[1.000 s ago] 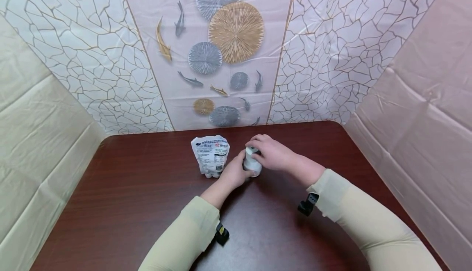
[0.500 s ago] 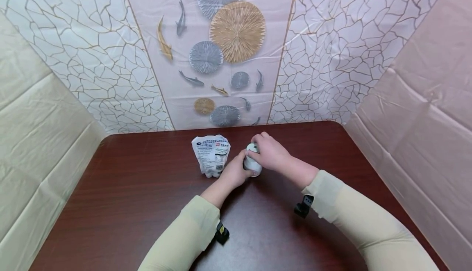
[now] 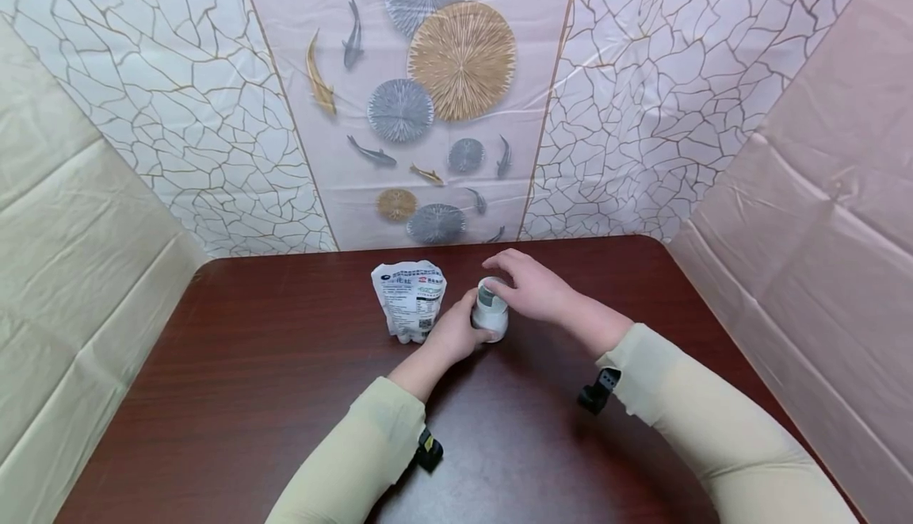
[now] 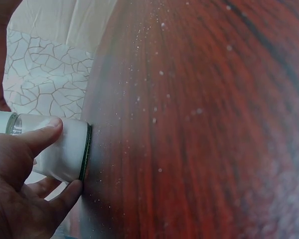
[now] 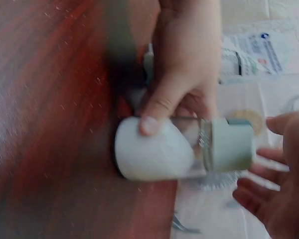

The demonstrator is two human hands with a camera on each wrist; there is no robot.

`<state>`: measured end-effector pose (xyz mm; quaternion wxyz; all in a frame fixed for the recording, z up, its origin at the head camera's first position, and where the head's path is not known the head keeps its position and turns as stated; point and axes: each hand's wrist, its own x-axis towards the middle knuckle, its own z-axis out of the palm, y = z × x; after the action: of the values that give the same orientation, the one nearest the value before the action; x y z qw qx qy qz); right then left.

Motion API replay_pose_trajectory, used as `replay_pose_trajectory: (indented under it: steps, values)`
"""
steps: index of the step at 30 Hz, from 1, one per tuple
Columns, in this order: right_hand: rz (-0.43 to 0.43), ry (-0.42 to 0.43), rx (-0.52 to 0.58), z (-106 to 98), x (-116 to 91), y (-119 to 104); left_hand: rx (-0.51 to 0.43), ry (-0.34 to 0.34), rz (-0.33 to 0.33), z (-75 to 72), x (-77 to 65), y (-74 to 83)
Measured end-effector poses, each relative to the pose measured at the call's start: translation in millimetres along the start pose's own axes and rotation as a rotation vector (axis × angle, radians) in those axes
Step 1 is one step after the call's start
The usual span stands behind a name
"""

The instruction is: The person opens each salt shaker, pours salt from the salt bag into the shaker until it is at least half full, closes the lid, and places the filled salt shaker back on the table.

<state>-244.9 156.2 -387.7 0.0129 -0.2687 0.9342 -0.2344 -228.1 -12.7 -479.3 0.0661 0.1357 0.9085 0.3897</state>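
Note:
A clear glass seasoning jar [image 3: 492, 319] stands upright on the table, partly filled with something white, apparently a powder. Its pale green lid [image 5: 232, 145] is on top. My left hand [image 3: 451, 332] grips the jar's lower body from the left, with the thumb [image 4: 47, 134] pressed to the glass. Beside the lid, my right hand [image 3: 536, 290] is spread with its fingers apart; in the right wrist view a gap shows between those fingers and the lid. Just left of the jar, a white printed pouch [image 3: 411, 302] stands upright.
The dark red-brown wooden table [image 3: 235, 397] has rounded far corners. Behind it hangs a patterned cloth [image 3: 399, 167], and pale cloth walls [image 3: 799, 215] close off both sides. Each sleeve carries a small black camera [image 3: 599, 391].
My right hand's fingers have come off the lid and opened, after shifting around it. The left hand keeps its grip on the jar, and the pouch stays put.

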Motion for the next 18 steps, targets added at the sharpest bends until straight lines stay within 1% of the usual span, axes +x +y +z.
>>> replay_pose_trajectory:
  steps: [2,5,8,10,13,18]
  values:
    - [-0.073,-0.038,-0.002,-6.2,-2.2,1.6,-0.003,0.000,0.000,-0.4,0.0,0.2]
    - [-0.154,-0.102,-0.013,-12.0,-4.2,2.9,-0.001,-0.002,-0.002,-0.5,0.1,-0.1]
    - [-0.200,-0.166,-0.030,-13.2,-4.4,3.5,0.006,-0.003,-0.005,-0.5,0.5,-0.2]
    - [-0.213,-0.199,-0.050,-12.4,-4.2,3.8,0.006,-0.002,-0.007,-0.4,0.4,0.0]
    - [-0.224,-0.222,-0.077,-10.8,-3.8,4.7,0.004,-0.003,-0.011,0.3,0.4,0.3]
    - [-0.267,-0.208,-0.103,-10.4,-2.3,5.6,0.009,-0.005,-0.013,-0.2,0.1,1.1]
